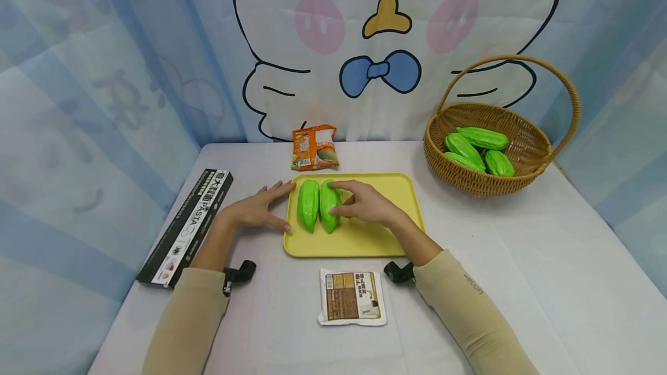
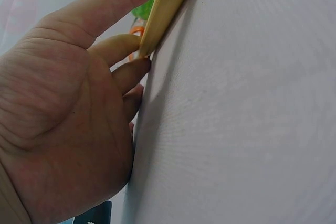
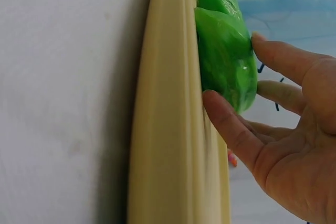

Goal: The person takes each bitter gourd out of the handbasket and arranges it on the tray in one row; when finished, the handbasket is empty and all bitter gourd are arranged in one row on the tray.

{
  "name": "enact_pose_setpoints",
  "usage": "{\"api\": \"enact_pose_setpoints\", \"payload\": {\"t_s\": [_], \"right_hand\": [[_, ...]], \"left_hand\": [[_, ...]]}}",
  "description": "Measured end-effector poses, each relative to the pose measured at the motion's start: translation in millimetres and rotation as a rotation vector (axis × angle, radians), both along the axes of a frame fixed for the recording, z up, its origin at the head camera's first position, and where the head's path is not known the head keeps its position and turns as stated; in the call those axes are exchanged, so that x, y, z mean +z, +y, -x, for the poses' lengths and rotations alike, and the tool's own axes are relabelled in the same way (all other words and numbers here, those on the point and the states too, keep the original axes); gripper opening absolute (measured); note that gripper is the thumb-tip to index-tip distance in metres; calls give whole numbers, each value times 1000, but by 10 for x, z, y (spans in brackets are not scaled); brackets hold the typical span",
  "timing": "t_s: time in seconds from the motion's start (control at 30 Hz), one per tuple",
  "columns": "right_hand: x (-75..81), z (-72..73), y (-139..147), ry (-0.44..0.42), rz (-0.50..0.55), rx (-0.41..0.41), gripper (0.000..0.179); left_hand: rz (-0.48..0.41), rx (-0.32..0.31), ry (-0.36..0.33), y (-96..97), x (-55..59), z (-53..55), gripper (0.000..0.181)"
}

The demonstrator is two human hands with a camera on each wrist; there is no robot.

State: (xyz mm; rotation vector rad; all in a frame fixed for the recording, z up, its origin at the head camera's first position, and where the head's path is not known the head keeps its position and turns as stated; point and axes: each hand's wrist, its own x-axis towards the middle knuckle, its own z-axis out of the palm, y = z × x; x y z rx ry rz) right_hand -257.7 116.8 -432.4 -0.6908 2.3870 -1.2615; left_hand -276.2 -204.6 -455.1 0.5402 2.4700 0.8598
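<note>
Two glossy green ridged fruits lie side by side, lengthwise away from me, on the left half of a yellow tray [image 1: 365,242]. My right hand [image 1: 367,204] holds the right-hand fruit [image 1: 328,204], its thumb low on the near side and its fingers over the top and far side, as the right wrist view shows. The other fruit [image 1: 308,204] lies close against it. At the tray's left edge my left hand [image 1: 257,207] is spread, the thumb and fingertips touching the rim [image 2: 168,11] with fingers nearly straight.
Behind the tray stands an orange snack packet [image 1: 315,147]. A black-and-white pasta box [image 1: 187,227] lies to the left, and a white-and-brown pouch [image 1: 352,298] in front. At the back right, a handled wicker basket [image 1: 469,186] contains several more green fruits [image 1: 482,138].
</note>
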Motion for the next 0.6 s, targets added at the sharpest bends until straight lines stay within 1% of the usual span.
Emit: {"api": "enact_pose_setpoints", "payload": {"t_s": [0.2, 0.3, 0.4, 0.6], "right_hand": [[9, -2, 1, -1, -2, -7, 72], [34, 1, 25, 31, -15, -19, 72], [107, -6, 72, 128, -11, -43, 68], [352, -23, 191, 375, 48, -120, 59]], "left_hand": [[7, 4, -1, 1, -6, 0, 120], [10, 7, -1, 1, -16, 2, 120], [9, 9, 0, 1, -22, 3, 121], [6, 5, 1, 1, -18, 2, 121]]}}
